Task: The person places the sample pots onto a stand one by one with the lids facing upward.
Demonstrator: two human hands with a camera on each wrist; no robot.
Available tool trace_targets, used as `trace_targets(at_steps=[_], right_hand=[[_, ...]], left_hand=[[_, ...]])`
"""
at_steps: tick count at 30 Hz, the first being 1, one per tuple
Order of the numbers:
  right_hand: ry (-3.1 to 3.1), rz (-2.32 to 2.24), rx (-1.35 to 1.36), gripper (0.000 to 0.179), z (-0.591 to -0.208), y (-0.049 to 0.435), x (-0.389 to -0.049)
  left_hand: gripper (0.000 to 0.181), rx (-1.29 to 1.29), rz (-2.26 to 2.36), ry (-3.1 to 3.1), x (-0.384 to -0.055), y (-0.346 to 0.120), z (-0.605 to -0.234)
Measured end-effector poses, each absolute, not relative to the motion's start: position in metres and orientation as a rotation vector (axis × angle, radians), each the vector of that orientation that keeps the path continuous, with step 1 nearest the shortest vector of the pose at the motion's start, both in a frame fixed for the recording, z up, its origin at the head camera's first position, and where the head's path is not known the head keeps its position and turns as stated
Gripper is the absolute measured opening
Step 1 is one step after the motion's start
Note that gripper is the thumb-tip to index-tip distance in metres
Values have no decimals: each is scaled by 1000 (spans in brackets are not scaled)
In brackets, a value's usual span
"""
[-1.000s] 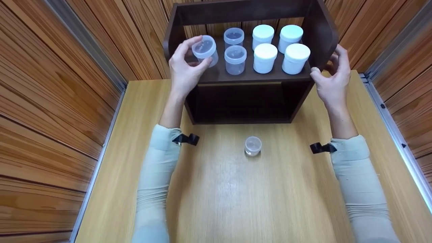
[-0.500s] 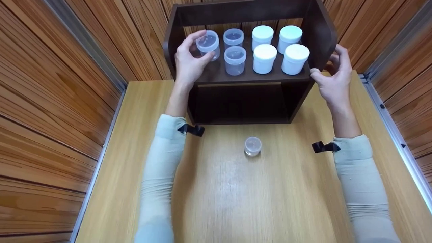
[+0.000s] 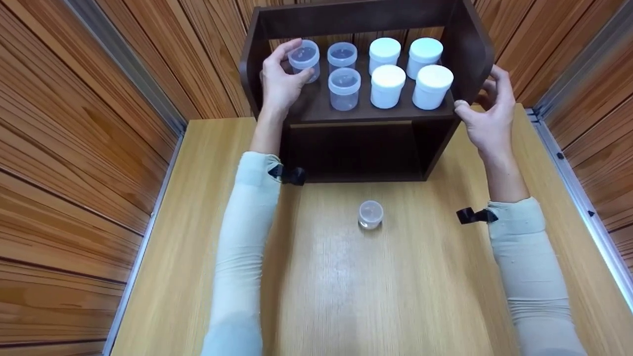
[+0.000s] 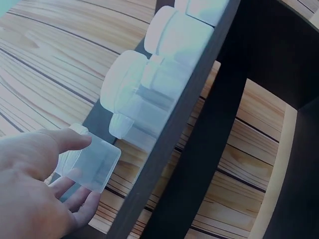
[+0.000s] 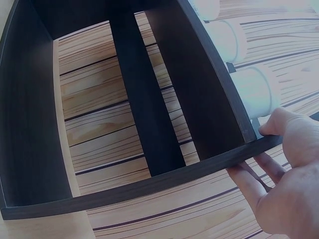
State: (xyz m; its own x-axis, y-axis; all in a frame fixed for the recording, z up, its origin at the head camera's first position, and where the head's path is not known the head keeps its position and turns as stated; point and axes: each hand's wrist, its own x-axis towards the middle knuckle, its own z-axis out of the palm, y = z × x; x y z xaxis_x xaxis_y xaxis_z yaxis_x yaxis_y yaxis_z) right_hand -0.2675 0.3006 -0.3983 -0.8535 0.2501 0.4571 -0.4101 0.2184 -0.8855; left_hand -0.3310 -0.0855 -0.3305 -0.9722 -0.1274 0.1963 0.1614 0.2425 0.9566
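Note:
My left hand (image 3: pixel 283 85) pinches a clear lidded plastic jar (image 3: pixel 304 58) between thumb and fingers, at the back left of the dark brown shelf's (image 3: pixel 316 111) upper board. In the left wrist view the held jar (image 4: pixel 94 162) has its base toward the board, with fingers under its far side. Two more clear jars stand just to its right, a front one (image 3: pixel 344 90) and a back one (image 3: pixel 342 53). At the shelf's right side panel, my right hand (image 3: pixel 489 116) grips the front edge, thumb on the inner side and fingers outside.
Several white lidded jars (image 3: pixel 387 88) fill the right half of the upper board. A single small clear jar (image 3: pixel 370 215) stands on the wooden table (image 3: pixel 341 291) before the shelf. Wood-patterned walls (image 3: pixel 74 198) close in the left, back and right.
My left hand has carried the clear jar back and slightly right, from the board's front left to its back left. The right hand keeps its grip on the side panel.

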Motion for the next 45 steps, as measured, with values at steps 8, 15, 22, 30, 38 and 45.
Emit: trace_targets(at_steps=[8, 15, 22, 30, 38, 45], right_hand=[[-1984, 1681, 151, 62, -399, 300, -268], [-2001, 1679, 142, 62, -397, 299, -266], [-2000, 1667, 144, 62, -397, 299, -266], [-1981, 1676, 151, 63, -397, 300, -268], [-1966, 1687, 161, 63, -398, 299, -267], [-1971, 1683, 168, 63, -398, 300, -266]], left_hand=[[60, 38, -1810, -2308, -344, -85, -337], [61, 143, -1822, -2340, -352, -89, -338], [61, 157, -1813, -2368, -355, -88, -337], [60, 174, -1772, -2381, -355, -88, -337], [60, 195, -1783, -2378, -355, -86, -337], [65, 195, -1771, -2370, -355, -86, -340]])
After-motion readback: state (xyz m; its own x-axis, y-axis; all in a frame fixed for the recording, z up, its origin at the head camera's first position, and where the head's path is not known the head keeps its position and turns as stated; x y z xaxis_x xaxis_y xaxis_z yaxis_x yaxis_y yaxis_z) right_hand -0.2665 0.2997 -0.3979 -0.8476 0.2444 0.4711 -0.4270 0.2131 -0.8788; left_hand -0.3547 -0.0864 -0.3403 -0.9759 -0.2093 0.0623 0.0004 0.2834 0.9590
